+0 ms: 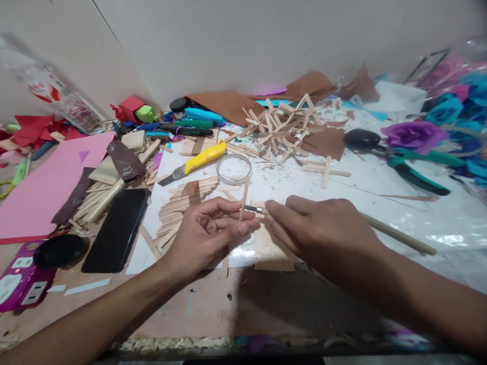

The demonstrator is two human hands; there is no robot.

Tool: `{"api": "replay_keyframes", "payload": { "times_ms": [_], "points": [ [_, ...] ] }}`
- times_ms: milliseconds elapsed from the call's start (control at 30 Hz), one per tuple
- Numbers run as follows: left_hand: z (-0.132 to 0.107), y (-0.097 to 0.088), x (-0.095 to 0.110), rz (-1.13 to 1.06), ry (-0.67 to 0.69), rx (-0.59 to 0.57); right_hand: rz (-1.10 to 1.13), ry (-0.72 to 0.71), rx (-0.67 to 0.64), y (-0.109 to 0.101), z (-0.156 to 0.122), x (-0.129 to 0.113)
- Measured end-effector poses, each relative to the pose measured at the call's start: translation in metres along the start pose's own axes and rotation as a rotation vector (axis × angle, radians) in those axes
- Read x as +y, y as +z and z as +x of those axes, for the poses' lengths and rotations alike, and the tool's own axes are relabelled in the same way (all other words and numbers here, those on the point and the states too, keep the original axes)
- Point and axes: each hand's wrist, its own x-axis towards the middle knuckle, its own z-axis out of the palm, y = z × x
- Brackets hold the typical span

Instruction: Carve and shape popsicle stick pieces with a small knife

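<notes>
My left hand (209, 224) is closed around a wooden craft stick (245, 196), pinched upright between thumb and fingers. Closed as well, my right hand (310, 220) grips a slim tool (253, 208) with a narrow dark tip and a metal collar; the tip meets the stick. A wooden rod (398, 233) shows beyond the right hand, and I cannot tell whether it is the tool's handle. Under the hands lies a flat wooden piece (275, 254) on white paper. A fanned stack of craft sticks (178, 206) is beside my left hand.
A yellow utility knife (200, 162) and a clear tape ring (234, 169) lie ahead. Behind them is a heap of loose sticks (278, 127). Green-handled pliers (419, 174) and paper flowers (415, 137) are right. A black phone (116, 231) and pink sheet (41, 184) are left.
</notes>
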Motion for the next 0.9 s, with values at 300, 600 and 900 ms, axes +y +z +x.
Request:
{"api": "replay_keyframes", "payload": {
  "times_ms": [300,600,900],
  "points": [
    [0.0,-0.001,-0.002,-0.017,0.003,-0.004,0.143,-0.006,0.018,0.004,0.005,0.005],
    [0.002,-0.003,0.003,-0.124,-0.042,-0.076,0.471,-0.152,0.012,0.006,0.015,0.031],
    [0.004,-0.009,0.0,-0.097,-0.086,-0.086,0.405,-0.292,-0.004,-0.004,0.016,0.053]
  ]
}}
